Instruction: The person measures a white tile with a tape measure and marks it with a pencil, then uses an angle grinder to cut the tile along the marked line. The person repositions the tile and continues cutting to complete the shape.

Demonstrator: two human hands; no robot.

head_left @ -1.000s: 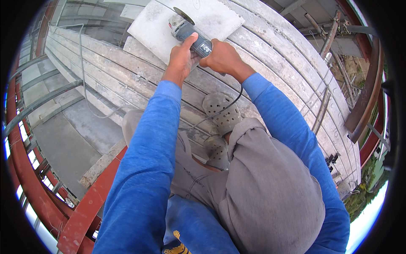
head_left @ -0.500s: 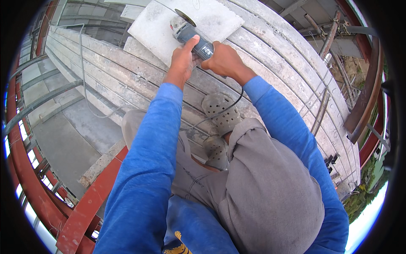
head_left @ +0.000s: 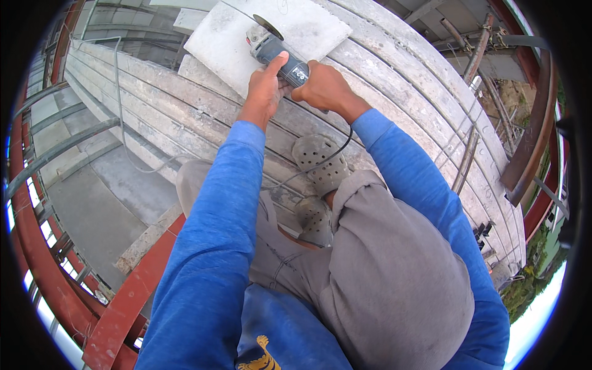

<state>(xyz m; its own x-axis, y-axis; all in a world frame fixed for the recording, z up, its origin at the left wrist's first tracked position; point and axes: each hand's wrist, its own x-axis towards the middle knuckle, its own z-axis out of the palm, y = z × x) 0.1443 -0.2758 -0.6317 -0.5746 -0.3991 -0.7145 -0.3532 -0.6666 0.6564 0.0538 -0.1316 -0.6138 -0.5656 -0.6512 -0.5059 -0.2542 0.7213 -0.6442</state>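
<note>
Both my hands are wrapped round an angle grinder with a dark grey body and a metal head. My left hand grips the middle of its body, thumb along the top. Behind it, my right hand holds the rear end, where a dark cord runs down. The thin cutting disc stands on edge at the far end, over a pale concrete slab. Whether the disc touches the slab, I cannot tell. The slab lies across a stack of long concrete planks.
My feet, in grey perforated clogs, rest on the planks. The grinder's cord passes over them, and a grey cable loops at left. A red steel beam lies lower left; rusty poles stand at right.
Almost nothing differs. The whole scene has shifted very slightly left, and both hands keep the same hold on the angle grinder.
</note>
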